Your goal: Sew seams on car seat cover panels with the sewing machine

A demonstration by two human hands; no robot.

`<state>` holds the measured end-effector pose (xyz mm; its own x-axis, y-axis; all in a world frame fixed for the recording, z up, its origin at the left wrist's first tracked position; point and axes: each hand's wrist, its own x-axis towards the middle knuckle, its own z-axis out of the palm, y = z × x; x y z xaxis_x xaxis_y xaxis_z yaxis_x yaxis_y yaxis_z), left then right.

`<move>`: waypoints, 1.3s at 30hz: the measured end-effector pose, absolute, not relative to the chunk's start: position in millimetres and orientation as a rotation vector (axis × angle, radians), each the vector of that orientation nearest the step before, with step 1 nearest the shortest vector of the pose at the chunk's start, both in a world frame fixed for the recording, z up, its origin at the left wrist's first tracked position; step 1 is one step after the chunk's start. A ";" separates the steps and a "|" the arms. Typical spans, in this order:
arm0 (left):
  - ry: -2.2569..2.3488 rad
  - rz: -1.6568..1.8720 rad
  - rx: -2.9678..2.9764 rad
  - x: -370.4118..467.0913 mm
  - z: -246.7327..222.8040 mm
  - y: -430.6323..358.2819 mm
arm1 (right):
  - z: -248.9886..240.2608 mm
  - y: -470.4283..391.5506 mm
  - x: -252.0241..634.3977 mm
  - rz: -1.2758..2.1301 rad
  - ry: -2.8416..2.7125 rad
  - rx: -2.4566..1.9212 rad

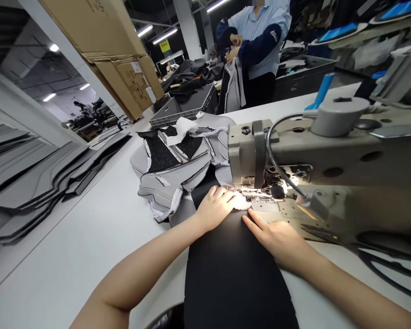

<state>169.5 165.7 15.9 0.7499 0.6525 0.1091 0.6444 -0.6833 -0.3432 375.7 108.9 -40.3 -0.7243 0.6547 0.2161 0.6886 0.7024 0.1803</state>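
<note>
A long black panel (236, 274) of smooth sheet material runs from the bottom of the view up to the sewing machine (329, 160). On the panel, just left of the lit needle area, my left hand (216, 206) lies flat with fingers stretched toward the presser foot. My right hand (277, 235) rests on the panel's right edge, its index and middle fingers extended just below the foot. Glare from the lamp washes out the stitching spot. Behind my left hand lies a bunched grey and black sewn cover (178, 169), partly touching the panel.
Scissors (335, 237) with black handles lie at the right by the machine bed. Stacked grey panels (48, 169) fill the left side. Behind stand a grey crate (188, 103), cardboard boxes (123, 68) and a person (256, 41) handling a grey piece.
</note>
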 end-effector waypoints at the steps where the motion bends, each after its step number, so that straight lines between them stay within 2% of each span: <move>1: -0.952 0.019 -2.594 169.9 15.3 167.8 | -38.4 108.9 374.3 -0.378 -2.782 -1.097; 9: -1.171 -0.280 -2.756 170.7 1.3 186.2 | -34.1 107.7 361.2 -0.523 -2.740 -1.113; 18: -0.847 -0.231 -2.939 180.6 2.4 195.2 | -37.3 114.0 346.8 -0.384 -2.762 -1.321; 22: -0.775 -0.256 -2.970 181.6 1.7 196.0 | -40.6 111.6 344.7 -0.513 -2.664 -1.280; 26: -0.774 -0.261 -2.925 184.8 1.0 188.5 | -43.7 109.4 344.8 -0.597 -2.524 -1.181; 33: -0.877 -0.081 -2.815 199.2 -9.6 177.0 | -36.3 106.5 346.0 -0.515 -2.414 -1.303; 39: -0.874 -0.122 -2.749 201.4 -19.4 173.5 | -42.5 108.2 358.7 -0.439 -2.420 -1.199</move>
<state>201.4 173.5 -19.4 0.8160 0.5567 0.1555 0.5780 -0.7873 -0.2148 358.7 108.2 -42.5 -0.5501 0.6806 0.4839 0.8072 0.5819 0.0993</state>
